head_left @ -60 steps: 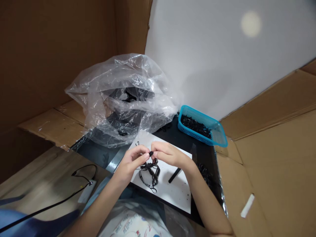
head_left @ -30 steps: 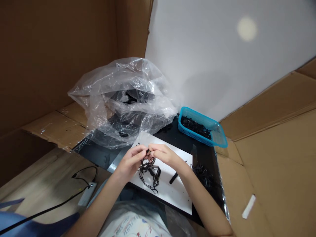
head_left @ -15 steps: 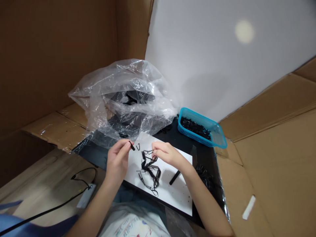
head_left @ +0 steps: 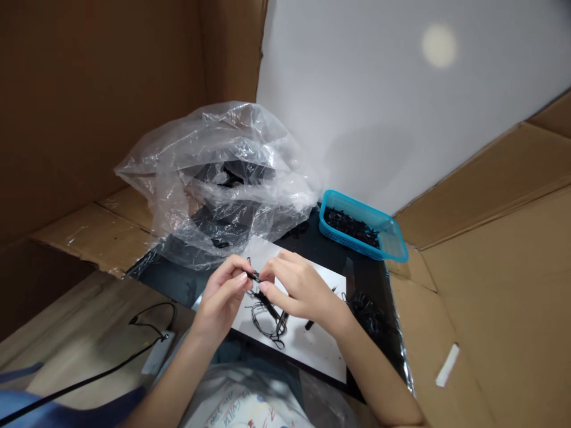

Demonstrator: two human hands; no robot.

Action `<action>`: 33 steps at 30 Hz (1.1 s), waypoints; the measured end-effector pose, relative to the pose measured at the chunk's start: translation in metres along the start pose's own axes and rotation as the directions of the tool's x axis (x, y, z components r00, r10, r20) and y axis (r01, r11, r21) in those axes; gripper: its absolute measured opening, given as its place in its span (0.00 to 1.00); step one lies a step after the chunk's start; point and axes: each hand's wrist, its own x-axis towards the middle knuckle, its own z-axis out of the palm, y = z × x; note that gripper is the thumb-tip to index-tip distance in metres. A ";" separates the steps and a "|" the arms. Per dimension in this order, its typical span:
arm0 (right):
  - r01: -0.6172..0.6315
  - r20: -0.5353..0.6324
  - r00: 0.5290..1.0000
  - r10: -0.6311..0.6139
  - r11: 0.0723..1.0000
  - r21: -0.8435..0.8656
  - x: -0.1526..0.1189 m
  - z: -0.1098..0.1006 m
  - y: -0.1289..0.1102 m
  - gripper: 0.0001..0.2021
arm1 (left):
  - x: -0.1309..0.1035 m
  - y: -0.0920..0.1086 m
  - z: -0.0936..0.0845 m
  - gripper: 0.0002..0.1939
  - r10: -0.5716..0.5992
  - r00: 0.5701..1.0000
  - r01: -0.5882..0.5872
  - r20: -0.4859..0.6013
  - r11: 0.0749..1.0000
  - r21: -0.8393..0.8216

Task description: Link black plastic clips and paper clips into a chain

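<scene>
Between thumb and fingertips, my left hand (head_left: 225,291) pinches a small, thin black piece (head_left: 253,276). My right hand (head_left: 297,284) has its thumb and fingers closed at the other end of that piece, partly hiding it. Under both hands is a white sheet (head_left: 307,356), where a tangle of thin black looped strips (head_left: 266,324) lies close to me. A short black bar (head_left: 308,324) rests on the sheet, mostly covered by my right hand and forearm.
A blue basket (head_left: 397,241) with many small black pieces stands at the back right. Behind my hands spreads a clear plastic bag (head_left: 178,154) with dark items inside. A black heap (head_left: 366,309) lies right of the sheet. Cardboard walls (head_left: 499,261) flank the table; a cable (head_left: 93,374) runs left.
My right hand has moved left from the looped strips to the small black piece in my left hand. The two hands now meet above the sheet.
</scene>
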 end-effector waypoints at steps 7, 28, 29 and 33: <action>0.053 -0.079 0.996 -0.053 0.999 0.003 -0.001 0.007 0.001 0.08 | 0.001 -0.008 -0.003 0.08 0.046 0.997 -0.054 0.055 0.987 0.152; -0.243 -0.052 0.962 0.268 0.929 0.277 0.002 0.005 0.003 0.06 | 0.006 -0.013 -0.015 0.16 0.123 0.991 -0.128 0.045 0.983 0.133; -0.247 -0.051 0.961 0.271 0.928 0.279 0.002 0.004 0.003 0.06 | 0.004 -0.014 -0.016 0.15 0.180 0.983 -0.184 0.039 0.967 0.178; -0.239 -0.024 0.966 0.259 0.918 0.316 0.004 0.007 0.001 0.05 | -0.002 -0.015 -0.010 0.11 0.270 0.954 -0.300 0.130 0.873 0.385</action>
